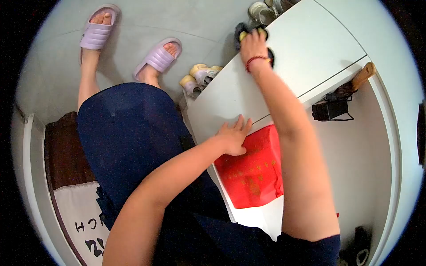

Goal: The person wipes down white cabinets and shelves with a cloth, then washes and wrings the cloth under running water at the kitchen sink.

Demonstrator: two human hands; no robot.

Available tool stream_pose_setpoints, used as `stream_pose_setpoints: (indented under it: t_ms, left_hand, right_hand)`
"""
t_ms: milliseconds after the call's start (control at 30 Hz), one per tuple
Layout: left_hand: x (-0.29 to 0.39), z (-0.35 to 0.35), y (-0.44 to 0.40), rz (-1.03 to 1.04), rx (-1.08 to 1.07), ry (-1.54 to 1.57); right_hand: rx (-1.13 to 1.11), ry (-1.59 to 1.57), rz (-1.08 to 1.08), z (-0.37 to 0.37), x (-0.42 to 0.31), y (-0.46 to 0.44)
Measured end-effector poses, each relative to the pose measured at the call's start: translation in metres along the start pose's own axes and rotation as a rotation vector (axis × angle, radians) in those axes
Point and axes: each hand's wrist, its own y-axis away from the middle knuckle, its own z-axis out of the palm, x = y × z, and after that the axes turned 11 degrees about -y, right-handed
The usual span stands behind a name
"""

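Black footwear [239, 30] with yellow-green patches at the floor-side edge of the white cabinet [310, 48], in the hold of the right hand [254, 48], fingers bent down around it; exact grip too blurred to tell. Left hand [231, 141] at the near part of that same edge, fingers spread wide, nothing grasped, thumb over the red bag [250, 173]. Likeliest trouble: a slip of the footwear off the cabinet edge to the floor [177, 15], from a loose or one-sided hold on a bulky shape. Also possible: a crumpled or shifted bag, from too much weight on the left hand, or a knock to the shoes just beside the cabinet, from a low swing of the right. By count: one red bag, one red bracelet [255, 60], one wooden-handled brush [364, 76] and one black box-like item [330, 110] inside the cabinet's open part, two lilac slides [95, 35] on the feet, at least two yellow-and-white shoes [200, 70] beside the cabinet, more shoes [262, 14] past the right hand; black footwear, single or pair, impossible to tell.
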Motion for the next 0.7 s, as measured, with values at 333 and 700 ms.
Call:
stream_pose_setpoints:
  t_ms: [333,700]
  left_hand:
    - [0.003,-0.01,-0.002,0.018,-0.105,-0.047]
    - [0.002,-0.023,-0.008,0.014,-0.081,-0.04]
  right_hand:
    - [-0.074,-0.337,-0.067,0.02,0.008,0.028]
    - [0.111,0.179,0.141,-0.1,0.12,0.082]
